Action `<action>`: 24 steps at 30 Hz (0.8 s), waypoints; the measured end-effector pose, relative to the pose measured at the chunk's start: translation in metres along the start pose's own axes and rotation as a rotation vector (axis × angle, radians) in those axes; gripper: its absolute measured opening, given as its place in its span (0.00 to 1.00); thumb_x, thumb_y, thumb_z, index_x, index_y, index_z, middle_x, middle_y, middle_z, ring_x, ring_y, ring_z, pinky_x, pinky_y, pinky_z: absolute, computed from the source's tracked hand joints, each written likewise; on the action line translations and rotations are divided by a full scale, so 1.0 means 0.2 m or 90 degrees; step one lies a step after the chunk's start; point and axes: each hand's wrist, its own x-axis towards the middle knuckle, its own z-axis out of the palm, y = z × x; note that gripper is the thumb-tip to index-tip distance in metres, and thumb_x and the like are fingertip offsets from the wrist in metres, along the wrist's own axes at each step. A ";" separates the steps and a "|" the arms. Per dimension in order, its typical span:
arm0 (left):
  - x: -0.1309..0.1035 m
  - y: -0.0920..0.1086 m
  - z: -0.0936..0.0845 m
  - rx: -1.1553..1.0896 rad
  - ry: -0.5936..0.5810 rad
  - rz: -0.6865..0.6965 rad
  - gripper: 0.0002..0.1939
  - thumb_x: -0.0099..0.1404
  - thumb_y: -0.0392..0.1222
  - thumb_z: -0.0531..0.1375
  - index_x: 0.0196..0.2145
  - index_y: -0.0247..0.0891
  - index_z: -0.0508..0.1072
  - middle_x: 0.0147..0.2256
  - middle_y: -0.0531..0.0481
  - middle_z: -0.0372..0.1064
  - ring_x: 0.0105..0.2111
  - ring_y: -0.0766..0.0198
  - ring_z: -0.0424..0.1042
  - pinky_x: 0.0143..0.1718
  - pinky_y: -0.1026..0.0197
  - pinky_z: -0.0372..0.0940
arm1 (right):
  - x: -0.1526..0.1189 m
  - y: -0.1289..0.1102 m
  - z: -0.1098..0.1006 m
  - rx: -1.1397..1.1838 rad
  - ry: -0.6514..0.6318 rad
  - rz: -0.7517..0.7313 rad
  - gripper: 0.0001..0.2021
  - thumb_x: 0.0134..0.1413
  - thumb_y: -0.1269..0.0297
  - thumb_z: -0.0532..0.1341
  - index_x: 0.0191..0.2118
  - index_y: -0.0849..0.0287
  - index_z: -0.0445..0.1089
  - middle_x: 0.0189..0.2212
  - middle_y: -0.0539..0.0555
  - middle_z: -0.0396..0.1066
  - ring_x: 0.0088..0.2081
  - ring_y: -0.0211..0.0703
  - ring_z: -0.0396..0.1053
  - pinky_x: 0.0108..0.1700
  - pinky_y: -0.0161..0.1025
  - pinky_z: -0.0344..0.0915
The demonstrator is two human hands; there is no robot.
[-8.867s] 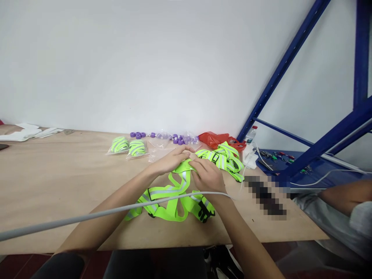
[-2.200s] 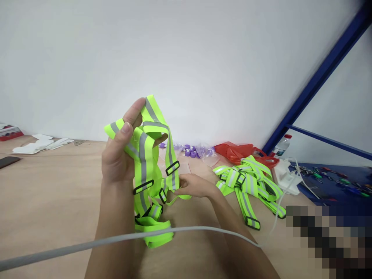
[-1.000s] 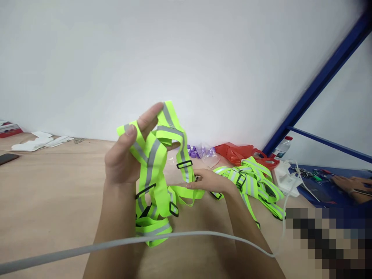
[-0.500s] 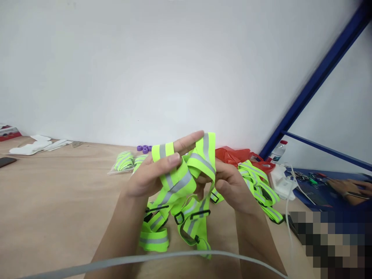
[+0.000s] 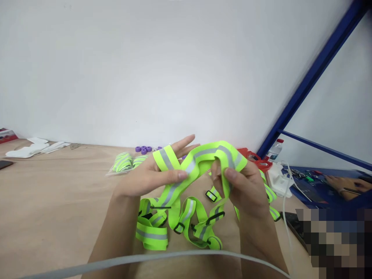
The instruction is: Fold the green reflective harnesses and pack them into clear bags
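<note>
A neon yellow-green reflective strap with a grey stripe runs between my two hands, above the table. My left hand has one loop of it around the fingers, and its thumb presses on the band while the fingertips stretch out. My right hand pinches a folded part of the strap between thumb and fingers. Lower lengths with black buckles hang down or lie in loops on the table below my hands. Another piece with a black slide buckle lies behind, partly hidden by my right hand.
Bagged straps and purple rings sit near the wall. At right are a red plastic bag, a bottle, a white box and another person's hand. A pale cable crosses the foreground.
My right hand has moved right, drawing the bunched strap out into a longer span. My left hand keeps its loop, with its fingers a little more spread.
</note>
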 end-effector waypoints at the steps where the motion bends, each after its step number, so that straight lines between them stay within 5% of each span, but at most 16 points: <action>1: -0.01 0.00 -0.02 0.003 0.030 -0.016 0.36 0.66 0.43 0.67 0.69 0.50 0.60 0.68 0.45 0.57 0.68 0.45 0.55 0.64 0.46 0.62 | 0.01 -0.01 -0.01 0.019 0.015 -0.012 0.13 0.53 0.53 0.71 0.28 0.57 0.75 0.24 0.50 0.72 0.15 0.33 0.60 0.14 0.33 0.54; 4: -0.04 0.01 -0.08 0.002 0.073 -0.079 0.29 0.68 0.47 0.64 0.65 0.43 0.66 0.59 0.39 0.71 0.53 0.47 0.75 0.45 0.56 0.75 | 0.02 -0.05 -0.04 0.050 0.038 -0.036 0.12 0.51 0.53 0.71 0.28 0.56 0.76 0.26 0.50 0.72 0.19 0.36 0.63 0.17 0.34 0.56; 7: -0.05 0.03 -0.09 -0.067 0.041 -0.104 0.34 0.70 0.49 0.63 0.69 0.43 0.59 0.48 0.39 0.78 0.35 0.54 0.82 0.27 0.64 0.74 | 0.02 -0.06 -0.05 0.049 0.033 -0.049 0.14 0.53 0.52 0.70 0.26 0.56 0.75 0.25 0.50 0.68 0.24 0.38 0.64 0.24 0.36 0.63; 9: -0.04 0.03 -0.07 -0.120 0.019 -0.095 0.42 0.68 0.47 0.66 0.72 0.47 0.50 0.45 0.41 0.79 0.31 0.55 0.82 0.26 0.64 0.74 | 0.02 -0.05 -0.04 0.041 0.027 -0.062 0.15 0.54 0.53 0.69 0.24 0.57 0.74 0.23 0.50 0.65 0.26 0.40 0.65 0.29 0.38 0.66; 11: -0.03 0.03 -0.05 -0.143 0.023 -0.092 0.44 0.65 0.44 0.68 0.71 0.47 0.51 0.42 0.42 0.80 0.29 0.58 0.82 0.28 0.64 0.75 | 0.02 -0.03 -0.04 0.037 0.031 -0.078 0.15 0.55 0.53 0.68 0.23 0.56 0.73 0.23 0.51 0.64 0.28 0.42 0.65 0.33 0.40 0.68; 13: -0.01 0.02 -0.05 -0.141 0.051 -0.097 0.34 0.63 0.43 0.70 0.64 0.42 0.66 0.37 0.44 0.81 0.26 0.61 0.81 0.28 0.66 0.75 | 0.03 -0.03 -0.05 0.034 0.042 -0.087 0.15 0.56 0.53 0.67 0.24 0.56 0.73 0.24 0.51 0.66 0.29 0.43 0.66 0.36 0.41 0.70; 16: -0.01 0.01 -0.06 -0.115 0.093 -0.095 0.15 0.60 0.47 0.72 0.39 0.33 0.81 0.30 0.45 0.79 0.25 0.61 0.79 0.25 0.68 0.73 | 0.04 -0.02 -0.08 0.015 0.054 -0.084 0.15 0.56 0.53 0.66 0.24 0.56 0.74 0.27 0.53 0.70 0.33 0.46 0.70 0.40 0.44 0.71; 19: -0.02 0.01 -0.08 -0.100 0.138 -0.081 0.17 0.58 0.50 0.72 0.27 0.31 0.79 0.26 0.46 0.77 0.22 0.63 0.77 0.21 0.68 0.72 | 0.04 -0.02 -0.11 -0.011 0.065 -0.088 0.15 0.57 0.53 0.65 0.25 0.56 0.74 0.32 0.55 0.74 0.37 0.50 0.73 0.43 0.46 0.72; 24: -0.03 0.02 -0.09 -0.086 0.202 -0.012 0.19 0.61 0.52 0.70 0.25 0.34 0.75 0.19 0.51 0.71 0.16 0.68 0.71 0.17 0.69 0.66 | 0.03 0.02 -0.17 -0.059 0.122 -0.055 0.12 0.56 0.53 0.67 0.33 0.57 0.79 0.30 0.55 0.78 0.35 0.52 0.76 0.39 0.46 0.72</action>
